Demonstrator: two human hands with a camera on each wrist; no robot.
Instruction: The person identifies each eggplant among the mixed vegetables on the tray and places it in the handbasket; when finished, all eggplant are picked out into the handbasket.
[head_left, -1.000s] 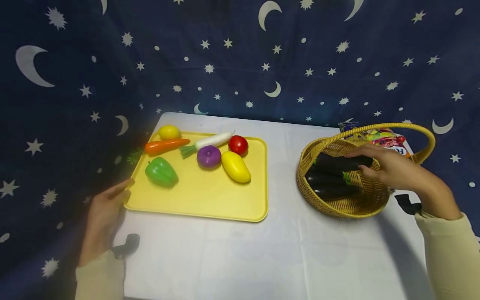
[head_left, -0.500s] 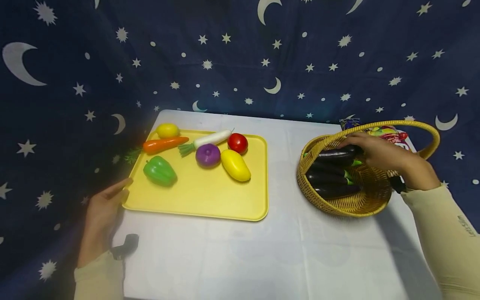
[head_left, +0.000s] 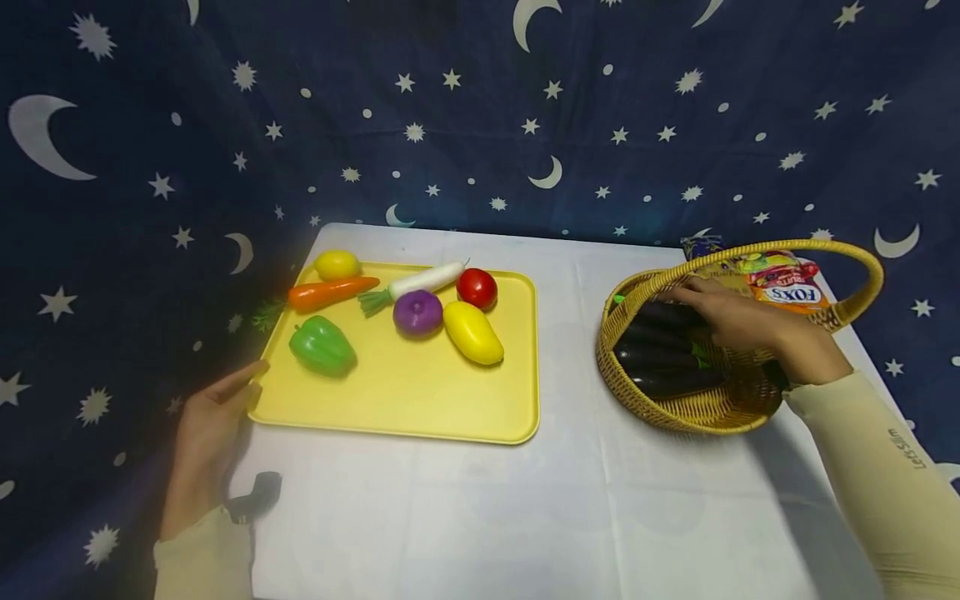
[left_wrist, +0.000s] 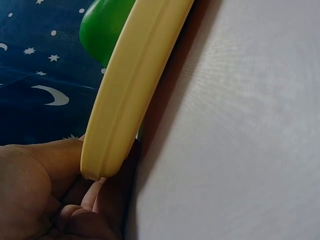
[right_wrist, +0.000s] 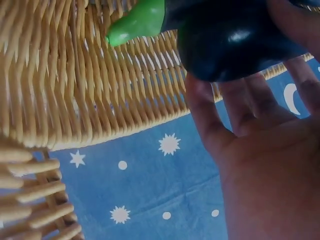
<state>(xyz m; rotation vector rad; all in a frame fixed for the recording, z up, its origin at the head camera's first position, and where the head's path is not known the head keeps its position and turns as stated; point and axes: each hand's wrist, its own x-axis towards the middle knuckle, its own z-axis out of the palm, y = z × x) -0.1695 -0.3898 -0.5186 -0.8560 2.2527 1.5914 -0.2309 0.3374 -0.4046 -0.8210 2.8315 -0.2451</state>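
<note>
My left hand (head_left: 210,433) grips the left edge of a yellow tray (head_left: 420,408); in the left wrist view the thumb and fingers close around its corner. My right hand (head_left: 738,319) reaches under the handle into a wicker basket (head_left: 621,387), holding a dark eggplant (right_wrist: 235,42) near the back wall. In the right wrist view the thumb lies over it, fingers beneath. Its green stem end points toward the basket's left rim in the head view. Several other eggplants (head_left: 675,382) lie lower in the basket, partly hidden by one another.
The tray bears a green pepper (head_left: 322,346), carrot (head_left: 330,293), lemon (head_left: 337,265), white radish (head_left: 431,282), purple round vegetable (head_left: 417,315), tomato (head_left: 477,288) and mango (head_left: 473,333). Snack bags (head_left: 783,283) lie behind the basket. A starry cloth (head_left: 480,108) hangs behind the table.
My right hand has moved left and farther into the basket with the eggplant, whose green end now shows near the left rim. The left hand keeps its grip on the tray.
</note>
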